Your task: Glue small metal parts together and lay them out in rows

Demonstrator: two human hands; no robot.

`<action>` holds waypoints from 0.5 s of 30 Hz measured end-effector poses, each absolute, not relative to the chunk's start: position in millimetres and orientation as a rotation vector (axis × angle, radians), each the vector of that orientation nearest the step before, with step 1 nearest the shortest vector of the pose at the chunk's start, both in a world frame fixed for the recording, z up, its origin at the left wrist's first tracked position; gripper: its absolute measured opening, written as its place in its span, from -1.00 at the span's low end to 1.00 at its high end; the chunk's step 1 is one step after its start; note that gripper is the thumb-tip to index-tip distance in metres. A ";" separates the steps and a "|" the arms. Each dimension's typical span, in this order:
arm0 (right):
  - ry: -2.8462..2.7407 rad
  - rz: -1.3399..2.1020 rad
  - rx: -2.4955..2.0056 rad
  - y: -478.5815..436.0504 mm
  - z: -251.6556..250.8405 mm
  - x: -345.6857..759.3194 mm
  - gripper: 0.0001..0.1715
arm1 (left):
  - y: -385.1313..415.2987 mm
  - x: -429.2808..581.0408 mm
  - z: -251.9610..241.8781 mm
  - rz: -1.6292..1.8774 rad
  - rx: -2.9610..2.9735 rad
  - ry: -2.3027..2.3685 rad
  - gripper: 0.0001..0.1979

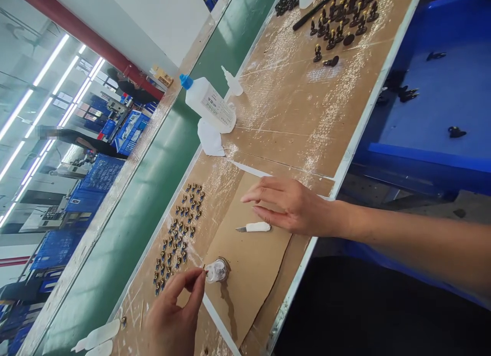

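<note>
My left hand (178, 307) is closed in a pinch, thumb against forefinger. A tiny dark-gold thing shows at its fingertips, too small to name. Right beside those fingertips stands a small clear cup (218, 270) with a whitish content. My right hand (282, 202) hovers over a cardboard sheet (245, 253), fingers stretched out with nothing visible in them. Close below its fingers lies a small knife (258, 227) with a white-wrapped handle and a pointed blade. Rows of tiny blue-and-gold pieces (178, 233) stand on the bench beyond my left hand.
A white blue-capped bottle (210, 105) and a nozzle bottle (232, 82) stand at the bench's far edge. Several dark figures (345, 18) are grouped up the bench. A blue bin (433, 110) holds dark pieces. A thin stick (141, 315) and squeeze bottles (97, 336) lie lower left.
</note>
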State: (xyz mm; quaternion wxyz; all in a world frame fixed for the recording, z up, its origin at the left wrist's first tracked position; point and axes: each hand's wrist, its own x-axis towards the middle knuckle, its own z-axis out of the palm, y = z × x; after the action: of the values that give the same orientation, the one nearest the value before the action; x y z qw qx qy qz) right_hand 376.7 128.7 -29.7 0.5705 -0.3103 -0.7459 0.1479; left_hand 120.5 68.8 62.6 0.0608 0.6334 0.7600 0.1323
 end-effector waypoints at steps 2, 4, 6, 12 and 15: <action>-1.749 0.347 -0.727 128.6 -29.5 376.7 -0.77 | 68.7 121.2 63.3 0.374 1.912 2.301 -0.75; -1.750 0.345 -0.725 128.5 -29.0 376.7 -0.77 | 68.7 120.4 63.3 0.351 1.893 2.305 -0.76; -1.750 0.339 -0.722 128.4 -28.5 376.8 -0.78 | 68.8 119.0 62.5 0.340 1.880 2.301 -0.77; -1.744 0.313 -0.717 129.1 -27.8 376.7 -0.79 | 67.9 121.3 65.6 0.352 1.913 2.297 -0.72; -1.744 0.307 -0.724 128.9 -27.0 377.3 -0.79 | 61.5 117.8 73.6 0.398 1.853 2.368 -0.65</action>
State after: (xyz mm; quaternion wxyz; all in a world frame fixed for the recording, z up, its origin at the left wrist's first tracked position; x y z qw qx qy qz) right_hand 377.3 128.9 -27.0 0.5764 -0.3091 -0.7450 0.1312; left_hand 117.8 61.5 73.6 0.0544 0.6101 0.7795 0.1311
